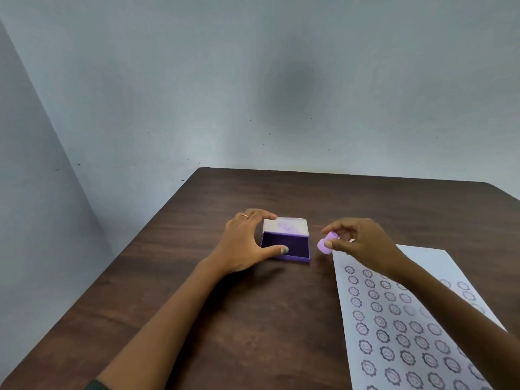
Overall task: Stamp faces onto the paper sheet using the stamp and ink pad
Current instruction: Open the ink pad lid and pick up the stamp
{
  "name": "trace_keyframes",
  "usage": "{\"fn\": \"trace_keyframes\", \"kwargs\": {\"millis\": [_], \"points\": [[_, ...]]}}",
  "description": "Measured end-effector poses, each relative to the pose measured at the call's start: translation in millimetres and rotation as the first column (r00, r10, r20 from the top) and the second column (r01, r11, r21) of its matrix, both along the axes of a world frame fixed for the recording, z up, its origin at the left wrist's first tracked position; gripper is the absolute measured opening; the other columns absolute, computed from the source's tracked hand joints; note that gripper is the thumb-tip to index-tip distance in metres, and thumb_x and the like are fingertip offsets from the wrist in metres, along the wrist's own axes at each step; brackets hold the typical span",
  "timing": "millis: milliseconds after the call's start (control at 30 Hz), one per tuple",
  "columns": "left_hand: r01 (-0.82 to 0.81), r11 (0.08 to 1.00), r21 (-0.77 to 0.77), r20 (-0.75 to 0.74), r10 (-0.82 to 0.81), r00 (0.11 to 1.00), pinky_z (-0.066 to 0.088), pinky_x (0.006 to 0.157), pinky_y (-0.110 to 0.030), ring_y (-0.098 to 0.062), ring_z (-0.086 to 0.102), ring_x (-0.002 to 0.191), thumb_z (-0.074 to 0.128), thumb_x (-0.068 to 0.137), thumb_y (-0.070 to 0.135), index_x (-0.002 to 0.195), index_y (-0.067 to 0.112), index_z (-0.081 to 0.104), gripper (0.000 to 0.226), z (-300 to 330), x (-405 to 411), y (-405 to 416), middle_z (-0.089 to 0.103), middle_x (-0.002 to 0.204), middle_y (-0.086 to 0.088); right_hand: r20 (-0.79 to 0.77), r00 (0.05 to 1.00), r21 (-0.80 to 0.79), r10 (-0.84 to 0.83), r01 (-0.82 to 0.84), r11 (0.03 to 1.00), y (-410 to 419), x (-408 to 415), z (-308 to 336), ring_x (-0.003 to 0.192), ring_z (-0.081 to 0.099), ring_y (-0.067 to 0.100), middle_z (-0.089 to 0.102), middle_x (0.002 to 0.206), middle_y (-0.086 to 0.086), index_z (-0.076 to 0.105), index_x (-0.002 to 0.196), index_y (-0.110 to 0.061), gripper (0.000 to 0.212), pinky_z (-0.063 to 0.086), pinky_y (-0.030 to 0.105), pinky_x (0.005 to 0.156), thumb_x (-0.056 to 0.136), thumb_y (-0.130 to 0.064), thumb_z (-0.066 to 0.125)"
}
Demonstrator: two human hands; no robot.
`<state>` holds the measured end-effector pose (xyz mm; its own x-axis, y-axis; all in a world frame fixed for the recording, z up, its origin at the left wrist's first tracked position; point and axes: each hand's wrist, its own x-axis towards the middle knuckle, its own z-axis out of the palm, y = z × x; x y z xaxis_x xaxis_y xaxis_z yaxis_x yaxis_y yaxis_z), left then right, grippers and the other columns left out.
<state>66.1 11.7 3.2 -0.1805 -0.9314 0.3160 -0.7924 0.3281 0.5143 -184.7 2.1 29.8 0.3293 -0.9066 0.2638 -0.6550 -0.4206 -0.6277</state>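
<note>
Your left hand (247,243) is spread wide around the ink pad (285,244), thumb on its near edge, fingers curled over the far left corner of the raised lid (285,226). You're bracing it flat on the bench (225,305). The pad's dark purple well sits open, just to the right of your left palm.

Your right hand (363,242) is pinching the stamp (326,244), thumb and fingertips closed on the little lilac barrel. It's tilted on its side in the air, its round end pointing toward the ink pad, and it hangs in the gap between your two hands, just beside the pad's right edge and apart from it.

Under your right forearm lies the paper sheet (408,319), running from beneath your right hand back toward you. It's covered in rows of stamped smiley faces (365,346), darker on the left, fainter toward the right where your arm crosses.
</note>
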Motion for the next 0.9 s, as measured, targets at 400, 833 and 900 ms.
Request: {"fn": "trace_keyframes", "kwargs": {"millis": [400, 833, 900], "points": [[0.126, 0.982, -0.143, -0.444, -0.177, 0.878, 0.054, 0.079, -0.018, -0.001, 0.066, 0.087, 0.073, 0.073, 0.044, 0.113, 0.027, 0.065, 0.045, 2.8, -92.4, 40.4, 0.072, 0.100, 0.011, 0.723, 0.689, 0.383, -0.050, -0.339, 0.859, 17.2, -20.8, -15.0, 0.067, 0.061, 0.012, 0.067, 0.075, 0.008, 0.070, 0.090, -0.010, 0.039, 0.054, 0.019, 0.062, 0.070, -0.043, 0.066], [0.007, 0.984, -0.181, -0.501, -0.098, 0.860, 0.055, 0.072, -0.016, -0.001, 0.068, 0.079, 0.077, 0.076, 0.024, 0.101, 0.014, 0.075, 0.027, 9.2, -96.3, 39.1, 0.075, 0.092, 0.004, 0.774, 0.633, 0.258, -0.010, -0.301, 0.918, 18.7, -20.5, -15.3, 0.083, 0.070, 0.016, 0.076, 0.089, 0.003, 0.072, 0.090, -0.017, 0.027, 0.056, 0.020, 0.069, 0.064, -0.024, 0.072], [0.003, 0.986, -0.170, -0.501, -0.089, 0.861, 0.057, 0.071, -0.020, -0.003, 0.068, 0.077, 0.076, 0.076, 0.025, 0.099, 0.014, 0.075, 0.026, 9.6, -95.1, 38.6, 0.075, 0.089, 0.004, 0.763, 0.647, 0.247, 0.001, -0.293, 0.924, 18.1, -21.4, -15.0, 0.087, 0.070, 0.019, 0.075, 0.092, 0.003, 0.072, 0.091, -0.017, 0.032, 0.057, 0.023, 0.073, 0.060, -0.027, 0.075]]}}
